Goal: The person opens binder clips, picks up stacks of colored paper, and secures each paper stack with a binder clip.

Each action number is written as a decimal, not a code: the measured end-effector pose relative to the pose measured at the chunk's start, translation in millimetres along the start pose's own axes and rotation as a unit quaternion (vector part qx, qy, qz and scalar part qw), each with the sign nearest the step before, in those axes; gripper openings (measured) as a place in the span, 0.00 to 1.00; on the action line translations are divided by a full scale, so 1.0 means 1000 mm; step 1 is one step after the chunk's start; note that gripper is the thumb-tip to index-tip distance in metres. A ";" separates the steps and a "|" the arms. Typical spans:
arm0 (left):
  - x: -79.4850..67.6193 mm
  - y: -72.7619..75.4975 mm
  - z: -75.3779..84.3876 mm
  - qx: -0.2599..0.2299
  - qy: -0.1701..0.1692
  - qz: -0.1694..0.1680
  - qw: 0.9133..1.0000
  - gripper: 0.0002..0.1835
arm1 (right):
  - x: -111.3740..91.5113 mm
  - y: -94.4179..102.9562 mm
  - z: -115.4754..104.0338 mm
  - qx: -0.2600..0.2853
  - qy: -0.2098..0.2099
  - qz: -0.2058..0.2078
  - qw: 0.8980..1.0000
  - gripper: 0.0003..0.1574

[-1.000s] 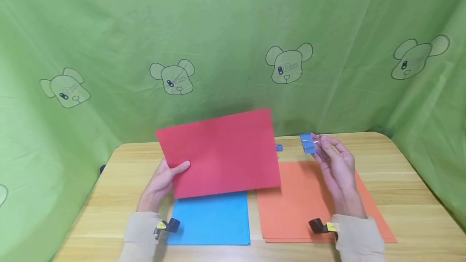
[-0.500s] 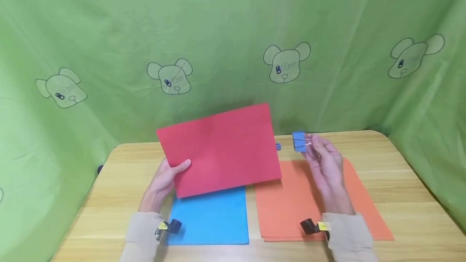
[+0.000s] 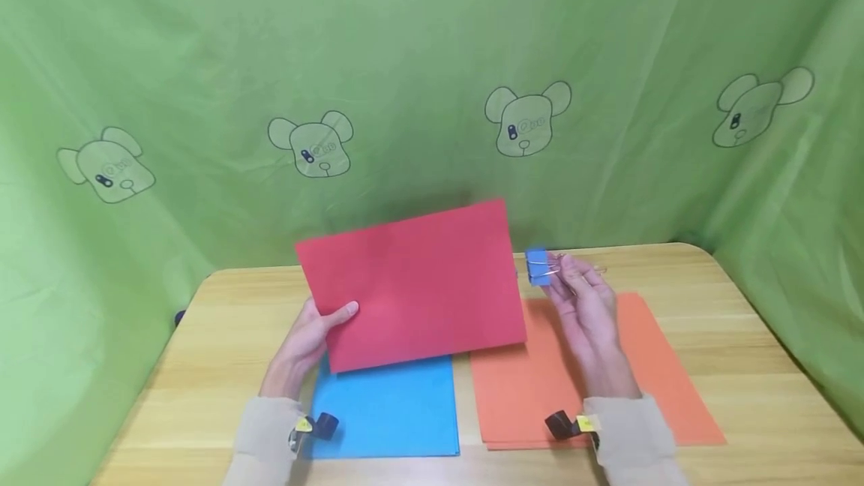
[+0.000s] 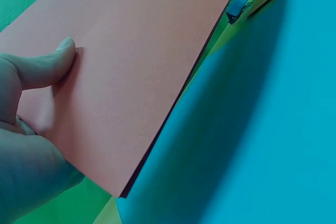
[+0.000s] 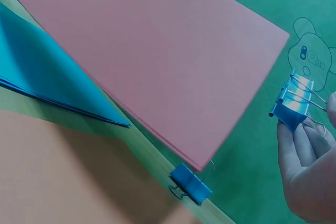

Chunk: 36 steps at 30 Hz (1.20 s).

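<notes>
My left hand (image 3: pixel 307 336) grips the left edge of a stack of red paper (image 3: pixel 415 287), thumb on the front face, and holds it tilted above the table. The fingers behind the paper are hidden. In my right hand (image 3: pixel 590 306) a blue binder clip (image 3: pixel 538 268) is pinched by its wire handles. The clip is just off the red paper's right edge, and the right wrist view shows a gap between that clip (image 5: pixel 296 100) and the paper (image 5: pixel 157 61).
Blue paper (image 3: pixel 388 418) lies below the red paper, and orange paper (image 3: pixel 664 381) lies under my right forearm. A second blue binder clip (image 5: pixel 191 183) rests on the table, mostly hidden in the head view. A green curtain (image 3: pixel 418 36) hangs behind the wooden table (image 3: pixel 756 343).
My right hand has moved left with the binder clip, bringing it close to the red paper's right edge. The left hand keeps its hold, with the paper shifted only slightly.
</notes>
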<state>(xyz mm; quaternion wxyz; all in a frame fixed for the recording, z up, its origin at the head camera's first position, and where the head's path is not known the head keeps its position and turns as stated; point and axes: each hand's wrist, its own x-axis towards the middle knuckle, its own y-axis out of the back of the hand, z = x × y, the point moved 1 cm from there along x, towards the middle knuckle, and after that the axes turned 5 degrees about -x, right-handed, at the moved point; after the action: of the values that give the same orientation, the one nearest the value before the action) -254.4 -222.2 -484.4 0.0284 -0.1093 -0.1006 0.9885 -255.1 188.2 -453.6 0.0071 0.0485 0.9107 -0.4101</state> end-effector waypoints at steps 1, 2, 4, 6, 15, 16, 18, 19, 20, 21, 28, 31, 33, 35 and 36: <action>0.000 0.000 0.000 -0.002 0.001 0.001 1.000 0.29 | -0.001 -0.001 0.001 -0.008 0.001 0.001 1.000 0.04; 0.000 0.000 -0.001 -0.003 0.000 0.001 1.000 0.29 | -0.001 -0.001 0.002 -0.013 0.002 0.002 1.000 0.04; 0.000 -0.001 -0.002 -0.001 -0.001 0.002 1.000 0.29 | -0.002 -0.002 0.003 -0.020 0.002 0.004 1.000 0.05; 0.000 -0.002 -0.002 0.000 -0.001 0.002 1.000 0.28 | -0.003 -0.002 0.005 -0.020 0.001 0.007 1.000 0.05; 0.001 -0.005 -0.001 0.003 -0.011 -0.005 1.000 0.26 | -0.003 -0.006 0.008 -0.010 0.004 0.002 1.000 0.05; 0.001 -0.005 0.000 0.005 -0.013 -0.004 1.000 0.26 | -0.003 -0.006 0.008 -0.011 0.004 0.004 1.000 0.05; 0.000 -0.005 0.000 0.010 -0.015 -0.002 1.000 0.26 | -0.004 -0.008 0.009 -0.014 0.005 0.010 1.000 0.05; 0.000 -0.005 0.000 0.012 -0.015 -0.003 1.000 0.26 | -0.004 -0.008 0.010 -0.017 0.006 0.014 1.000 0.05; -0.001 -0.005 0.000 0.013 -0.016 -0.003 1.000 0.26 | -0.005 -0.009 0.010 -0.018 0.006 0.018 1.000 0.04; -0.001 -0.005 0.000 0.012 -0.016 -0.004 1.000 0.26 | -0.005 -0.009 0.010 -0.020 0.008 0.021 1.000 0.04; -0.002 -0.009 -0.001 0.003 -0.023 -0.005 1.000 0.24 | -0.005 -0.011 0.016 -0.025 0.011 0.022 0.999 0.05; -0.001 -0.011 -0.002 0.003 -0.022 -0.008 1.000 0.23 | -0.005 -0.011 0.019 -0.031 0.006 0.033 0.999 0.04; -0.001 -0.012 -0.003 0.005 -0.023 -0.007 1.000 0.23 | -0.005 -0.011 0.021 -0.039 0.007 0.040 0.998 0.04; -0.001 -0.013 -0.004 0.008 -0.024 -0.006 1.000 0.23 | -0.005 -0.011 0.023 -0.033 0.004 0.040 0.999 0.03; -0.001 -0.013 -0.004 0.008 -0.024 -0.004 1.000 0.23 | -0.005 -0.011 0.023 -0.030 0.004 0.040 0.999 0.03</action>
<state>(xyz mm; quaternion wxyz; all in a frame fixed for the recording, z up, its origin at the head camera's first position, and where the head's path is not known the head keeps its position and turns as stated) -251.8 -208.4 -485.4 0.0310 -0.0851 -0.0940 0.9914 -252.0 162.9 -460.3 0.0218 0.0866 0.9198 -0.3822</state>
